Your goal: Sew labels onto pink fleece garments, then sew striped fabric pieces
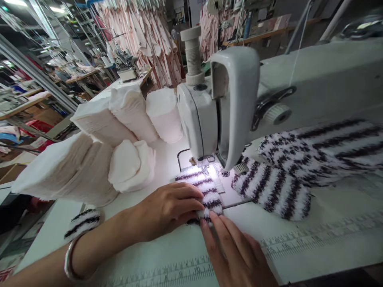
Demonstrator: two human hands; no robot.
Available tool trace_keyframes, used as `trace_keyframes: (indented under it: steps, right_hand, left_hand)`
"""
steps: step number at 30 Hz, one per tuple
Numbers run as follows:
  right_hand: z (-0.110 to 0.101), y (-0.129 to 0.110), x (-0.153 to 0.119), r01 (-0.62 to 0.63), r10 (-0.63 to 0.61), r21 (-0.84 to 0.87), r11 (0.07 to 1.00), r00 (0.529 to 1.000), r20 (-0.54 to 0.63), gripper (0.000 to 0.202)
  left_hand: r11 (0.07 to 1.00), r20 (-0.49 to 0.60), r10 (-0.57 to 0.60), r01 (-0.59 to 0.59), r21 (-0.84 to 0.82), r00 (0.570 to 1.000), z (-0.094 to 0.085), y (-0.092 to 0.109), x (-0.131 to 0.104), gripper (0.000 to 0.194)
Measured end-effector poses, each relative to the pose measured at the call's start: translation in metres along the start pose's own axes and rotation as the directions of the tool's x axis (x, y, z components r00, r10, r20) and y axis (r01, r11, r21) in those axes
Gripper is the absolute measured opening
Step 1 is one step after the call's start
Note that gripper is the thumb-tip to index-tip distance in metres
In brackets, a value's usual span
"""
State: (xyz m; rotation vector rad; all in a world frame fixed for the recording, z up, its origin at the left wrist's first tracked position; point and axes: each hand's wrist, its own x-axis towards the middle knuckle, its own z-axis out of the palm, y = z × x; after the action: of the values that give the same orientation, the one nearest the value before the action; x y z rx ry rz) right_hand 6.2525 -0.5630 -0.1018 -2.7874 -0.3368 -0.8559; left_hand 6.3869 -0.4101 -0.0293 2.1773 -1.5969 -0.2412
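A small fluffy piece of fabric [213, 196] with white and dark purple stripes lies under the presser foot of a white sewing machine [199, 119]. From the left, my left hand [170, 207] rests on it, fingers extended and lying over its near left part; a silver bangle circles that wrist. My right hand [236, 251] comes from below, with thumb and fingertips closed on the piece's near edge. The needle area is brightly lit. More striped fabric [272, 187] is heaped right of the needle, beneath the machine arm.
Stacks of white fabric pieces [86, 167] stand left of the machine head. A small black-and-white striped piece [82, 223] lies beside my left forearm. A printed ruler strip [287, 245] runs along the table's near side. Pink garments [143, 44] hang behind.
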Motion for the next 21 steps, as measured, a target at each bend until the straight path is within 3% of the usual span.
trace_keyframes:
  steps: [13, 21]
  right_hand:
    - [0.012, 0.015, 0.032, 0.025, -0.031, 0.054, 0.998, 0.994, 0.101, 0.041]
    - [0.012, 0.036, 0.05, 0.11, -0.121, 0.104, 0.988, 0.988, 0.1, 0.043]
  left_hand:
    - [0.988, -0.164, 0.003, 0.023, 0.153, 0.986, -0.003, -0.026, 0.005, 0.017]
    - [0.953, -0.27, 0.083, 0.003, 0.304, 0.959, -0.005, -0.027, 0.009, 0.012]
